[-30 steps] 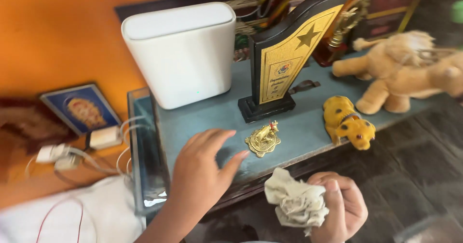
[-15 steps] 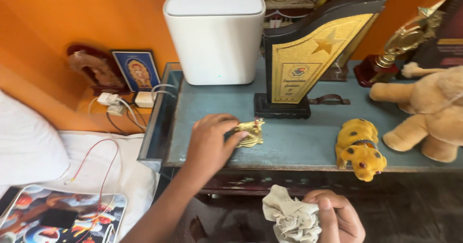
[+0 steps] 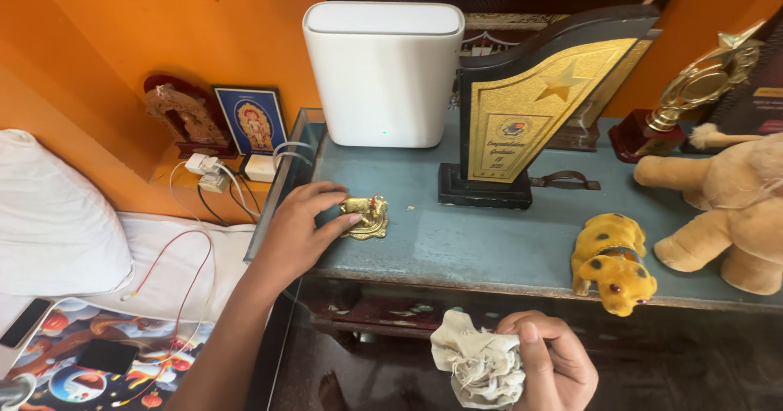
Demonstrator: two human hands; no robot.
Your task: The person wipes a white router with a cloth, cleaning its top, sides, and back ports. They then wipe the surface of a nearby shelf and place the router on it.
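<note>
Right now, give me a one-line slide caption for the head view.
Left hand grips a small gold figurine on the blue-grey shelf; right hand holds a crumpled cloth.

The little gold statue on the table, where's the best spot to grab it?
Probably by the round flat base of the little gold statue, coming from the left as the left hand does now. The base is wide and low; the top looks thin and bumpy.

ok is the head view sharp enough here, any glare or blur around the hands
Head view: mostly sharp, evenly lit by soft daylight. The left hand on the gold figurine is crisp. The right hand with the cloth is slightly soft. Mild sheen on the gold plaque. Edges bend a little.
</note>
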